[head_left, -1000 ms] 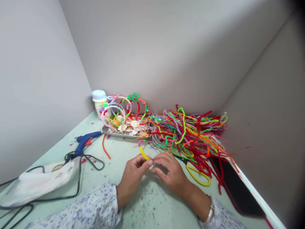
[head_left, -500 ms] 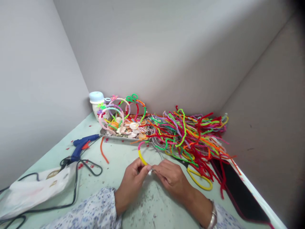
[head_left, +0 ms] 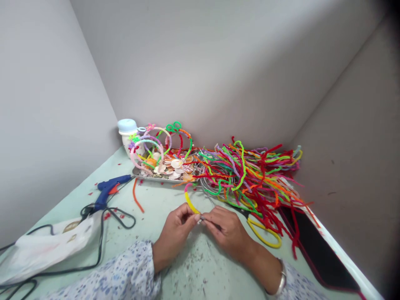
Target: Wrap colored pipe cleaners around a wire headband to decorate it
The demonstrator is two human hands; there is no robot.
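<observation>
A curved wire wrapped in yellow and pink pipe cleaner (head_left: 191, 203), with green at its far end, rises from between my hands. Thumb and fingers of my left hand (head_left: 176, 233) pinch its yellow part near the lower end. Close against those fingertips, my right hand (head_left: 229, 231) is closed on a thin grey strand (head_left: 203, 218) at the end of the wrapped section. I cannot make out whether the strand is bare wire or grey pipe cleaner. Past my right hand lies a tangled heap of coloured pipe cleaners (head_left: 250, 175) and yellow-handled scissors (head_left: 265, 238).
A metal tray (head_left: 162, 179) of shells holds several pipe-cleaner hoops (head_left: 162, 152). Behind it stands a white bottle with a blue lid (head_left: 127, 126). On the left are a blue glue gun (head_left: 108, 187), its black cord and a white packet (head_left: 50, 250). A black mat (head_left: 321, 258) lies right.
My fingers remain pinched together at the wrapped wire, with only a slight shift at the fingertips. The whole view has moved a little; nothing was let go.
</observation>
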